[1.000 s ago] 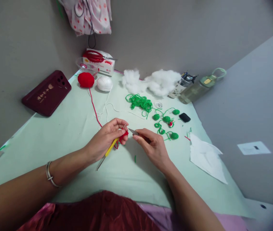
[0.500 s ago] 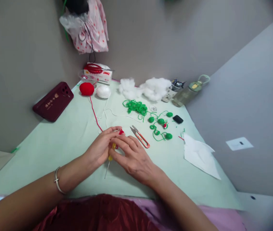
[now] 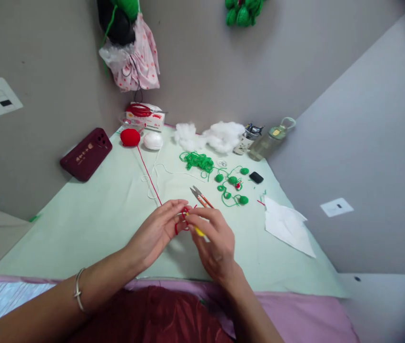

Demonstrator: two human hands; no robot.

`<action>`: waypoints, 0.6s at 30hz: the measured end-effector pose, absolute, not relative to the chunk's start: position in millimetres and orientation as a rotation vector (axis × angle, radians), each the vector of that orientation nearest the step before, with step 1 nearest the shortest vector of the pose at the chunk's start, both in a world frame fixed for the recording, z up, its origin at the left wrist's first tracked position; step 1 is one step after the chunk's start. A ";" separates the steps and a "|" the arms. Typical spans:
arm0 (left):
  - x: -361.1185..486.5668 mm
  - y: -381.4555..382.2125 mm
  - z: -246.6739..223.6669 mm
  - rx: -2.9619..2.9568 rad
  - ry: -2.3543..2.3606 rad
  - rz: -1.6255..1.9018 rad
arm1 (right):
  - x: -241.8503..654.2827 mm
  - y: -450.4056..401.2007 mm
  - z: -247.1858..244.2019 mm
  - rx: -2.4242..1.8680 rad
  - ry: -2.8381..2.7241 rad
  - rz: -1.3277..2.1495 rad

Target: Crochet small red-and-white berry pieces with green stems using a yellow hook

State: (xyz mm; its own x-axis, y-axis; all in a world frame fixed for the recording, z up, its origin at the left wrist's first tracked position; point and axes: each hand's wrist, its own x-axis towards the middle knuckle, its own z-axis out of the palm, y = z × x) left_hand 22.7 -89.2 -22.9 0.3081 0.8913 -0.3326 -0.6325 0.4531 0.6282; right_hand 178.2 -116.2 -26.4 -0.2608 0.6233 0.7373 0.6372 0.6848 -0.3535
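My left hand (image 3: 157, 228) is closed on red yarn (image 3: 184, 213), with a strand looped around its fingers. From there the yarn runs back to a red yarn ball (image 3: 130, 137). My right hand (image 3: 213, 240) grips a crochet hook with a yellow handle (image 3: 199, 231); the hook's tip is at the red loop, partly covered by fingers. Both hands meet over the middle of the table. Just beyond them lie orange-handled thread snips (image 3: 202, 197), their near end hidden behind my right hand.
A white yarn ball (image 3: 153, 141), green yarn (image 3: 198, 162), several small green crocheted pieces (image 3: 232, 180) and white stuffing (image 3: 223, 136) lie farther back. A maroon phone (image 3: 86, 154) leans at left. A bottle (image 3: 268, 143), a pen cup (image 3: 245, 143) and white paper (image 3: 288, 226) are on the right.
The yellow-handled hook has turned in my right hand, its tip now at the red yarn instead of its shaft pointing toward me. A red loop now shows between my hands. The camera view has shifted.
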 end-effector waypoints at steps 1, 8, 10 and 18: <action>21.1 -92.5 -19.2 0.458 0.706 1.013 | 177.8 -118.8 -24.5 -1.007 -1.824 0.111; 17.9 -102.2 -7.5 0.727 0.798 0.970 | 168.5 -124.0 -20.2 -1.074 -1.380 0.581; 18.2 -103.2 -8.6 0.758 0.807 1.001 | 166.5 -124.8 -20.1 -1.067 -1.392 0.625; 11.3 -102.3 -9.1 0.800 0.794 0.977 | 171.5 -122.1 -24.6 -1.117 -1.121 0.929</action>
